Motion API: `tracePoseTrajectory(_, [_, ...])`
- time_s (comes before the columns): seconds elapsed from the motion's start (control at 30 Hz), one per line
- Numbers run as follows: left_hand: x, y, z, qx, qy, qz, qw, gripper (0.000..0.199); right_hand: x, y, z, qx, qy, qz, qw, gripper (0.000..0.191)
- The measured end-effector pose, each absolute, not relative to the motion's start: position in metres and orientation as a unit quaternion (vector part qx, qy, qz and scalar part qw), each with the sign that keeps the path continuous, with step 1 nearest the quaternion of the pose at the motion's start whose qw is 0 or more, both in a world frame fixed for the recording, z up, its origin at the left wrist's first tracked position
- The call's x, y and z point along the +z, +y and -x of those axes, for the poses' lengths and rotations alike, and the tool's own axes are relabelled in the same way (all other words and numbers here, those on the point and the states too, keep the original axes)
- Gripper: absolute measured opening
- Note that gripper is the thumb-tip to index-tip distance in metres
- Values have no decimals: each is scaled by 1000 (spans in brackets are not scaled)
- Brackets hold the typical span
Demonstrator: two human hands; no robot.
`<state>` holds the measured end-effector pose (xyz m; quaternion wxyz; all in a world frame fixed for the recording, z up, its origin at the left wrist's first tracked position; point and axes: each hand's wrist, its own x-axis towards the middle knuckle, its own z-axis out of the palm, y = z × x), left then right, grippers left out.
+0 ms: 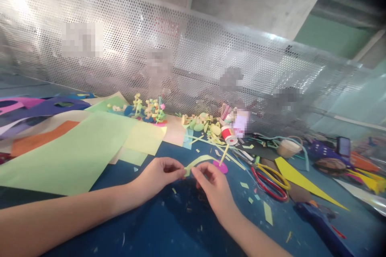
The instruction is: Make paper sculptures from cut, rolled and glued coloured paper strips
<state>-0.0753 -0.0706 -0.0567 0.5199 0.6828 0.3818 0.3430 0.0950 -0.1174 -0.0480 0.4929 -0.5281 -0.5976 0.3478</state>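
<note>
Low over the blue tabletop, my left hand [163, 172] pinches one end of a pale green paper strip [200, 158]. Close beside it, my right hand [212, 182] also grips the strip near that end with thumb and fingers. From there the strip arches up and to the right, its far end loose. Just behind my right hand stands a pink round base [221, 166] with a pale yellow stick [224, 154] rising from it, slightly tilted. The fingertips partly hide the strip's folded end.
Green sheets [72, 154] lie at left. Small paper figures [150, 108] and loose paper pieces [202, 122] line the back by a perforated metal screen [120, 48]. At right are a red-and-white roll [229, 134], scissors [271, 184], a yellow sheet [307, 180] and a blue tool handle [319, 225].
</note>
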Motion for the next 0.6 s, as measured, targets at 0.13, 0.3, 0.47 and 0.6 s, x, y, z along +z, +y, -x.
tracePoseTrajectory(0.13, [-57, -70, 76, 343, 381, -683, 520, 24, -49, -122, -98, 225, -677, 497, 495, 13])
tracePoseTrajectory(0.3, [-56, -71, 76, 339, 373, -691, 518, 25, -52, -121, -100, 159, -710, 494, 476, 15])
tracePoseTrajectory(0.47, [-57, -74, 74, 341, 366, -713, 492, 20, -51, -120, -99, 148, -709, 501, 474, 11])
tracePoseTrajectory(0.6, [-54, -76, 74, 338, 366, -744, 446, 18, -49, -120, -98, 151, -709, 507, 467, 9])
